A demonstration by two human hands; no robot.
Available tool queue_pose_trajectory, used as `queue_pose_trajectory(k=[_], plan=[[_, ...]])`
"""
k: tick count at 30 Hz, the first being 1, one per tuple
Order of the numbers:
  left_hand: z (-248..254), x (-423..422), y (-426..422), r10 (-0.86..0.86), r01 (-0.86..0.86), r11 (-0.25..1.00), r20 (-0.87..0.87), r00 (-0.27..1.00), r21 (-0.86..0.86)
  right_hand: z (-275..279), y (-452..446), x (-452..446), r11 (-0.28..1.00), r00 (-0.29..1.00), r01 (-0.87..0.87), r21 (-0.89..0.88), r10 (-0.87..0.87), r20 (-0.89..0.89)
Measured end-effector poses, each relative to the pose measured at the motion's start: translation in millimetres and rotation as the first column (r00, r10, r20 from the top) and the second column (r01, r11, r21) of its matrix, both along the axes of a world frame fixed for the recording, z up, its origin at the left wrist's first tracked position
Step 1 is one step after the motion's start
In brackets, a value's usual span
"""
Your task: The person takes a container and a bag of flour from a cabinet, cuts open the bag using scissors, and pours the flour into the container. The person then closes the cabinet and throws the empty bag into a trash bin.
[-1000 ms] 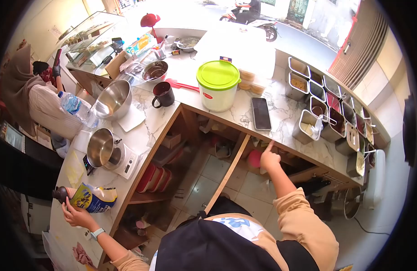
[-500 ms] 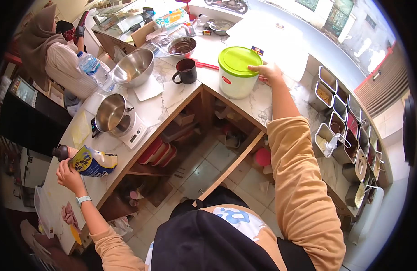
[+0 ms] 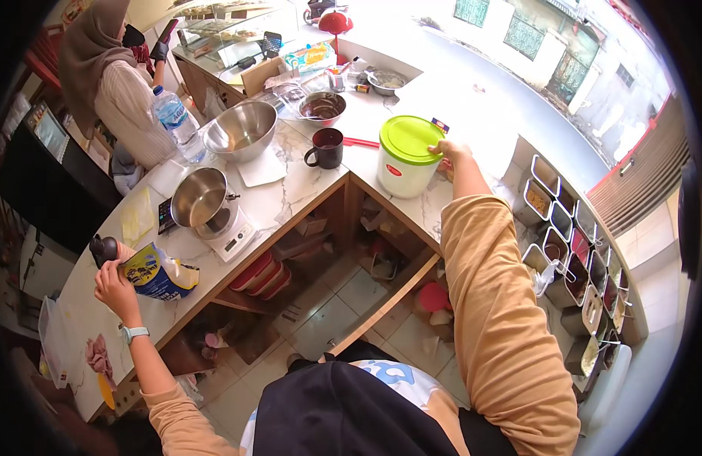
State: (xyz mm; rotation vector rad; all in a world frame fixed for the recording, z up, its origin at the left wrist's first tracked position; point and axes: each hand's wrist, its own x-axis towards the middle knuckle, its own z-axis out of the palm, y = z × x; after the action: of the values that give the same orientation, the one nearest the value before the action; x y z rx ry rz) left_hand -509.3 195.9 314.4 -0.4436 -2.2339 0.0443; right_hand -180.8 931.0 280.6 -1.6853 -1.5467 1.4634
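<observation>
My right hand (image 3: 453, 150) is at the right edge of the green lid (image 3: 408, 140), which sits on a white tub (image 3: 405, 179) on the marble counter; its fingers press against the lid rim. On the left side, my left hand (image 3: 117, 290) is at a blue and yellow packet (image 3: 159, 275), its fingers near the packet's upper left edge. A dark-capped bottle (image 3: 104, 249) lies just behind that hand. Right of the packet, a steel bowl (image 3: 200, 199) rests on a white scale (image 3: 234, 239).
A larger steel bowl (image 3: 243, 129), a dark mug (image 3: 326, 149) and a water bottle (image 3: 177, 123) stand on the counter. Metal topping containers (image 3: 570, 258) line the right side. A person (image 3: 126, 94) in a headscarf stands at the back left. A wooden bar (image 3: 381, 305) crosses below the counter.
My right hand has gone from pointing near the counter's front edge to the lid's right side. The phone beside the tub is no longer visible. The view has shifted.
</observation>
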Motion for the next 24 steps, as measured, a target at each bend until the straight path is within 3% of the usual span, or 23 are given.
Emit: queue_pose_trajectory(k=[4,6,9,12,15,18,22,24], plan=[[-0.6,-1.1,-1.5,-0.014,0.014,1.0,0.001,1.0,0.009,-7.2,16.2,-4.0,1.0,0.985,0.004,0.019,-0.007,0.172],[-1.6,-2.0,-1.1,-0.034,0.034,0.999,-0.005,0.999,0.024,3.9,9.9,-9.5,0.998,0.971,-0.035,0.048,0.022,0.239],[-1.9,-1.0,-2.0,-0.035,0.035,0.999,0.005,0.999,0.034,43.1,-13.5,-14.1,0.992,0.875,-0.073,0.1,0.016,0.485],[-2.2,-0.5,-1.3,-0.038,0.037,0.998,0.016,0.999,0.059,39.3,-1.0,-2.8,0.982,0.909,-0.187,-0.005,0.174,0.379],[-5.5,0.3,-1.1,-0.053,0.048,0.993,0.04,0.998,0.104,19.5,0.6,2.8,0.997,0.996,-0.007,-0.083,0.014,0.084],[-8.7,5.0,-1.1,-0.061,0.064,0.991,-0.027,0.998,0.115,16.2,-5.2,2.1,0.977,0.999,-0.052,-0.208,0.047,-0.027],[-12.5,27.6,8.8,-0.011,0.022,0.989,-0.075,0.997,0.147,40.6,-35.6,-18.2,0.998,0.997,-0.063,0.028,0.061,0.038],[-18.5,36.0,15.2,-0.006,0.022,0.981,-0.085,0.996,0.194,32.5,-32.2,-29.8,0.981,0.984,-0.091,0.169,0.062,0.169]])
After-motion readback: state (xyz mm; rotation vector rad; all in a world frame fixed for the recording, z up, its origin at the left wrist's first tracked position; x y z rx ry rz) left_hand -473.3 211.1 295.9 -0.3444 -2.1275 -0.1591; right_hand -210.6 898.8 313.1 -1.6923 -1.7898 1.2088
